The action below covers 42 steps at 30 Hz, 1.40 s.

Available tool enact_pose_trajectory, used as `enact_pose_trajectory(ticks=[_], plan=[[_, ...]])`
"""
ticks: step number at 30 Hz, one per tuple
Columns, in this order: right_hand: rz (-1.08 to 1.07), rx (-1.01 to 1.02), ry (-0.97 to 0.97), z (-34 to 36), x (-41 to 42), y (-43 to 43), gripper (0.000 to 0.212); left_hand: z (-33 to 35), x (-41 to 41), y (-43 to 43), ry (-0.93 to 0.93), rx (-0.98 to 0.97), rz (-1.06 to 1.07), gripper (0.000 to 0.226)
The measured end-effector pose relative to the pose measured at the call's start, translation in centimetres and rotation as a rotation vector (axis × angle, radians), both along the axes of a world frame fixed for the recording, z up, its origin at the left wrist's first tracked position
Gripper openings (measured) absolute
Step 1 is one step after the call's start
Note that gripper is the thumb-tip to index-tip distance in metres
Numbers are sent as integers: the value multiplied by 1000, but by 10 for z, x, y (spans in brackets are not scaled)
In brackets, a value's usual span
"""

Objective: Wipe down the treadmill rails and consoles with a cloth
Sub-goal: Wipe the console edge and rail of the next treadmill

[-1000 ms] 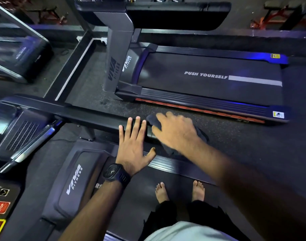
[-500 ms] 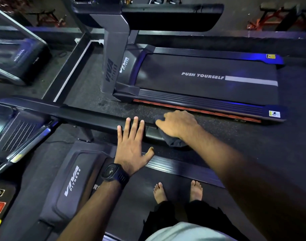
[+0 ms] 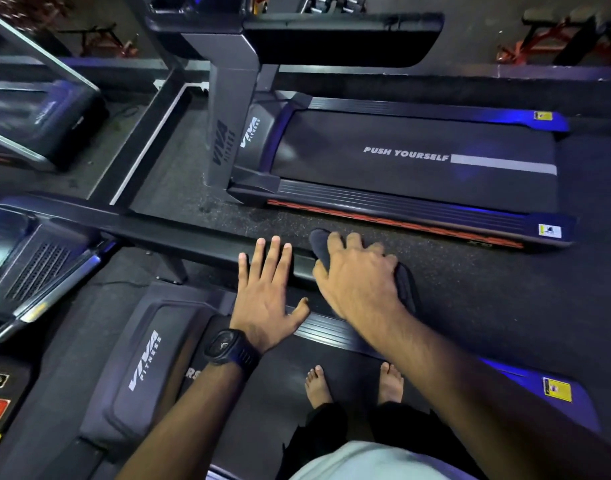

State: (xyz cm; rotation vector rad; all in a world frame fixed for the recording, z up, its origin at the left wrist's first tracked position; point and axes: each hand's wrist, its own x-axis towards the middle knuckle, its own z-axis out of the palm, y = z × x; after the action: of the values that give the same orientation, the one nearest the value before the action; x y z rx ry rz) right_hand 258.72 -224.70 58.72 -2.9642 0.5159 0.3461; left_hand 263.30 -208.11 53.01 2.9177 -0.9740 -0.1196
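Your right hand [image 3: 359,278] grips the cloth [image 3: 406,287] bunched under its palm on the rail [image 3: 179,237], while just beside it your left hand [image 3: 266,296] lies flat, fingers spread.

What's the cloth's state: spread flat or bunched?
Bunched: the cloth is wadded under the right hand on the rail, ends poking out both sides.
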Motion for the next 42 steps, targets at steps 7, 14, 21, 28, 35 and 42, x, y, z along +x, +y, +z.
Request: enact_pose_trajectory(ticks=[7, 14, 21, 28, 35, 42], plan=[[100, 279, 247, -4, 44, -47, 55, -1, -1, -6, -4, 42, 17, 100], [70, 64, -32, 2, -3, -13, 55, -1, -4, -11, 7, 30, 25, 101], [-122, 275, 126, -2, 16, -37, 56, 2, -9, -17, 20, 39, 14, 100], [88, 56, -115, -10, -13, -13, 71, 2, -11, -18, 25, 8, 13, 99], [-60, 93, -191, -13, -12, -14, 62, 11, -10, -18, 48, -6, -72, 102], [-126, -33, -279, -16, -16, 11, 59, 11, 15, -5, 10, 18, -300, 98]])
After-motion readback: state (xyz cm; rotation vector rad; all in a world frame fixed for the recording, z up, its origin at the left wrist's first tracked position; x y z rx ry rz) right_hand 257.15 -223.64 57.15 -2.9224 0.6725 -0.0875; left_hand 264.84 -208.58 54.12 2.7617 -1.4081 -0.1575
